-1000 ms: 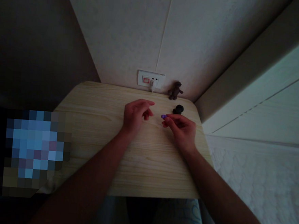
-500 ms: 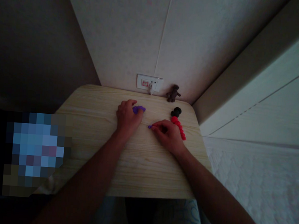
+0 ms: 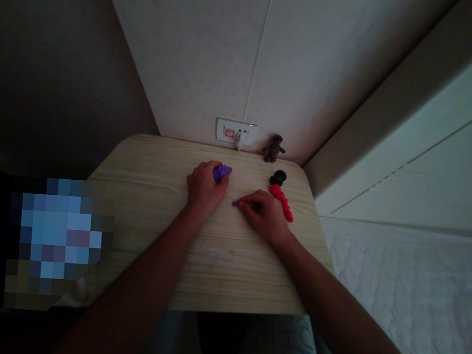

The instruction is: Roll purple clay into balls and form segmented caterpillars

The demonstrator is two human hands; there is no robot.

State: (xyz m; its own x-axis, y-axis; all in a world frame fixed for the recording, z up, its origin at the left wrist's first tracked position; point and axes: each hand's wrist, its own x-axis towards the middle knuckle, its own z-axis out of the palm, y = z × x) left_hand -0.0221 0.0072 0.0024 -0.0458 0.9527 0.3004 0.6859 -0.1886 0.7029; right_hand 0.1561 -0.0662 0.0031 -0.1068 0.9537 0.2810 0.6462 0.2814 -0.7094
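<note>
My left hand (image 3: 204, 188) rests on the light wooden table (image 3: 146, 192) with its fingers curled round a purple lump (image 3: 221, 172) that looks like modelling clay. My right hand (image 3: 263, 214) lies just right of it, fingertips pinched on a small purple bit (image 3: 235, 203) pressed against the tabletop. Beside my right hand's knuckles lies a red bumpy strip (image 3: 282, 200), and a black lump (image 3: 278, 176) sits at the strip's far end.
A small brown figure (image 3: 273, 148) stands at the table's far edge by the wall. A white wall socket (image 3: 236, 130) with a plug in it sits behind the table. A white quilted mattress (image 3: 406, 286) lies to the right.
Both hands came down onto the table. My left hand closed on the purple lump and curled tighter; my right hand lowered its purple bit to the wood. The red strip came into view.
</note>
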